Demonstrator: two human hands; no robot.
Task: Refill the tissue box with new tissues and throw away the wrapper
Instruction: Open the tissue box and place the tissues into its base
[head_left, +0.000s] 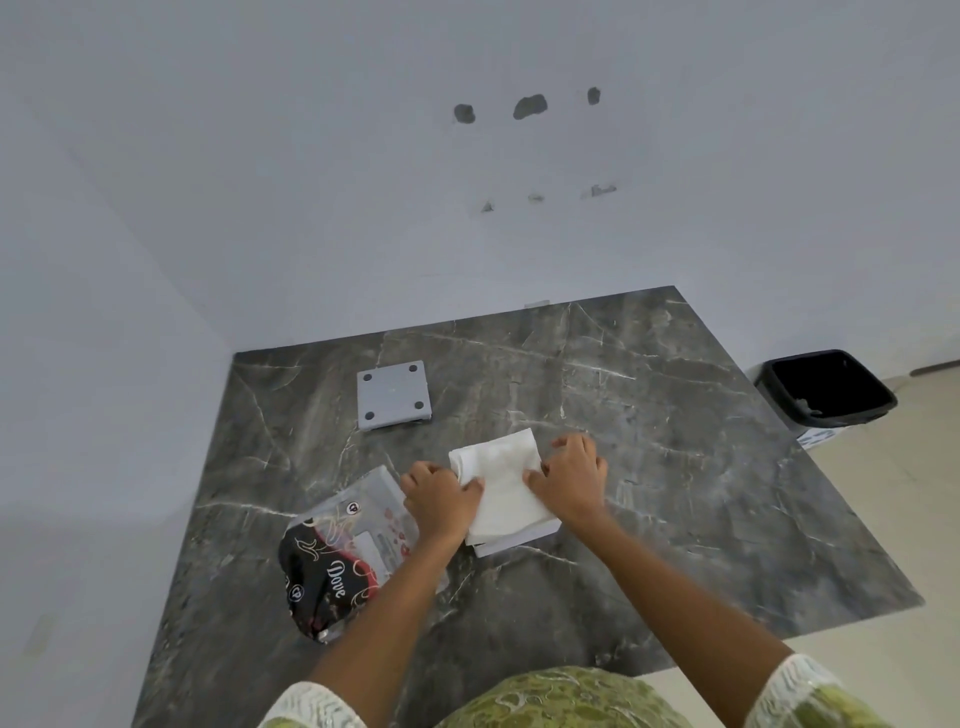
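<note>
A white stack of tissues (501, 483) lies on top of the grey tissue box (519, 543), only whose near edge shows under it. My left hand (439, 499) grips the stack's left side and my right hand (571, 480) grips its right side, fingers curled over the edges. The box's flat grey lid or base plate (393, 395), with dark pads at its corners, lies apart on the far side of the table. The wrapper (343, 561), clear plastic with black and red print, lies crumpled to the left of my left forearm.
The dark marble table (649, 467) stands against a white wall. A black-lined waste bin (826, 392) sits on the floor past the table's right edge.
</note>
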